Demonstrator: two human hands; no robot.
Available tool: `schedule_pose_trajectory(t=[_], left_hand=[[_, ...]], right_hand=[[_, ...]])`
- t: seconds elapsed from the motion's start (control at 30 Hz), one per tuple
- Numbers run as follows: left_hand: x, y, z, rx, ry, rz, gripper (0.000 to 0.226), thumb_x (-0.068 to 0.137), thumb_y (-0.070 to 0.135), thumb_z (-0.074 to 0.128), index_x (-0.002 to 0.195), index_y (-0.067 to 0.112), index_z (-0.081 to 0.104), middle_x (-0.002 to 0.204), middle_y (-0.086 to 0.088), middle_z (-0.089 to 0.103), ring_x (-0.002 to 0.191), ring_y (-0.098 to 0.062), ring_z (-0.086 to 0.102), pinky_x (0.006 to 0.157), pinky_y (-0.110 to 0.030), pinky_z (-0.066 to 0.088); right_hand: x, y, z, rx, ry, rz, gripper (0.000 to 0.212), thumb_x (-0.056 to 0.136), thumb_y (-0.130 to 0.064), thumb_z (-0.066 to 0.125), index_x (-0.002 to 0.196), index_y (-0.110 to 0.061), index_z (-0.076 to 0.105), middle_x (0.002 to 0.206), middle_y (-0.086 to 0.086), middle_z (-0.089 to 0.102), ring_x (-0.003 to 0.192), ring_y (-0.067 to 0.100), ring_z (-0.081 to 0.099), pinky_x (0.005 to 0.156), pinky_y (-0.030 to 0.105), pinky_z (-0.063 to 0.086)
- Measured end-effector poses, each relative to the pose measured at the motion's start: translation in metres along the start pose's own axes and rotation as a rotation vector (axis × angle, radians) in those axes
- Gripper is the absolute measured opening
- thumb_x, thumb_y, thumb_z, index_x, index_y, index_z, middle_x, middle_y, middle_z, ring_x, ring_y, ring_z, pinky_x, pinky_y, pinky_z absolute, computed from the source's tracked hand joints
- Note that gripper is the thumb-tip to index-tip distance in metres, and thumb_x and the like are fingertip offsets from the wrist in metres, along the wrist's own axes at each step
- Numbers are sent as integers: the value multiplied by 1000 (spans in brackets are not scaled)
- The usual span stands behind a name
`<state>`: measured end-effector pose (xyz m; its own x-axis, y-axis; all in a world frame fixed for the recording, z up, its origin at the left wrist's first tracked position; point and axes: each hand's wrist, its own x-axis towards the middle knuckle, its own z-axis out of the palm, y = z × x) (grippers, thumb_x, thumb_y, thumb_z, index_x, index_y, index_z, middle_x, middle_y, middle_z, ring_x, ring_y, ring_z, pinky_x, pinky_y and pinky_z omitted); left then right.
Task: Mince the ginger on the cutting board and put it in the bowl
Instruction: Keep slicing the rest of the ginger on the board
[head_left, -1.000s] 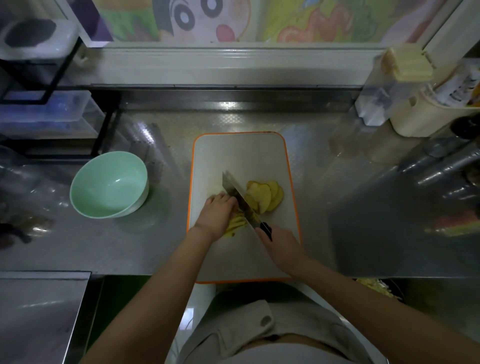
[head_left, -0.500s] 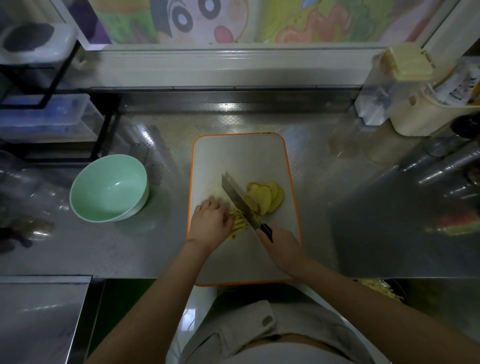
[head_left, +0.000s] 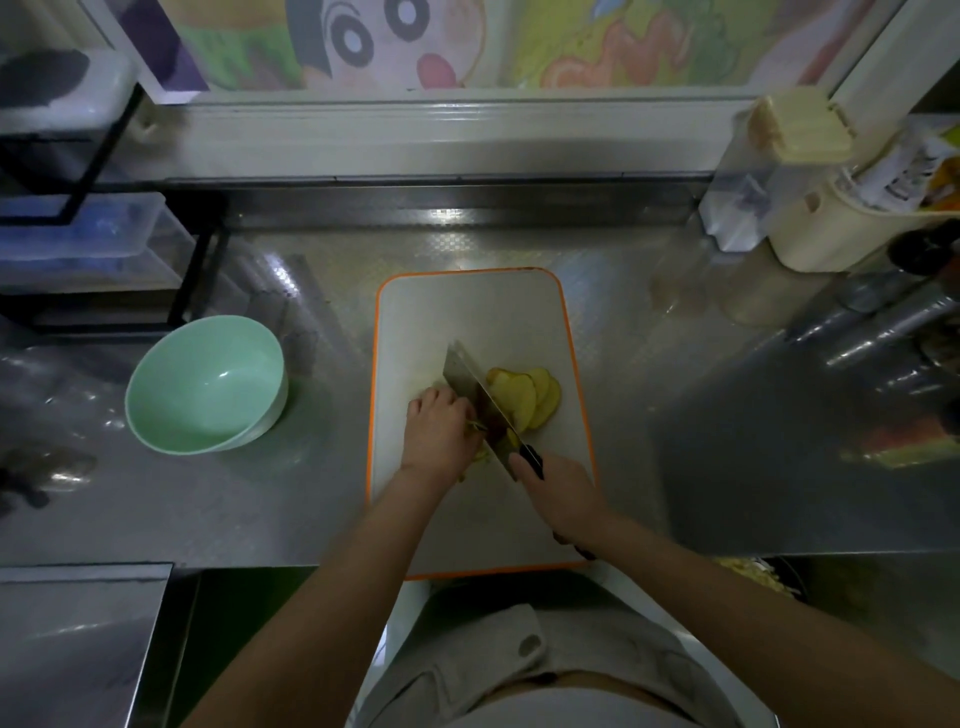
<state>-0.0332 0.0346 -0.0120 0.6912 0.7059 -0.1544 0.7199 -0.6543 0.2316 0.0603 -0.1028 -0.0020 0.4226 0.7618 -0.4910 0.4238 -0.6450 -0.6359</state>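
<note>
Two hands work on the cutting board (head_left: 467, 312): the right hand (head_left: 563, 493) grips the knife (head_left: 475, 400), the left hand (head_left: 436, 431) presses curled fingers on ginger (head_left: 524, 397), the bowl (head_left: 208, 384) well apart.

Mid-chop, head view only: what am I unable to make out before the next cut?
All in the head view:
1. The cut ginger: mostly hidden under the left hand and the knife blade; fineness unclear.
2. That hand's fingers: tips curled underneath, so their gap to the blade is unseen.
3. The knife handle: mostly wrapped by the right hand.
4. The yellow scraps below the counter edge: dim, too small to identify.
</note>
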Motion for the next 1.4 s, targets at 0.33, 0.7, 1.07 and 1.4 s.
schedule_pose_trajectory(t=[0.33,0.7,1.07,1.4], left_hand=[[1,3,7,33,1,77,23,95,26,40,105,17,57,112,-3,54,110,-23,42,88,-31,25],[-2,6,6,-346,76,-47,12,87,16,57,97,10,56,98,-7,59,102,-27,43,82,-31,28],[0,13,0,-691,109,-116,17,87,12,58,88,12,42,87,-5,44,79,-17,42,66,-23,32],[-21,-25,-4,-608,93,4,20,85,-1,48,88,17,39,77,-1,46,67,-16,44,58,-22,31]], right_hand=[[-2,-6,-4,-15,-15,20,41,99,-39,38,62,-20,38,59,-4,42,51,7,40,46,20,29],[-6,-13,-3,30,-2,60,45,99,-39,37,59,-18,39,56,-4,42,47,6,40,42,17,28],[-10,-18,-11,40,20,56,45,99,-39,38,59,-19,38,56,-4,40,48,7,38,44,19,26],[-12,-17,-7,38,28,18,45,99,-36,40,58,-18,37,55,-4,41,46,6,40,38,15,28]])
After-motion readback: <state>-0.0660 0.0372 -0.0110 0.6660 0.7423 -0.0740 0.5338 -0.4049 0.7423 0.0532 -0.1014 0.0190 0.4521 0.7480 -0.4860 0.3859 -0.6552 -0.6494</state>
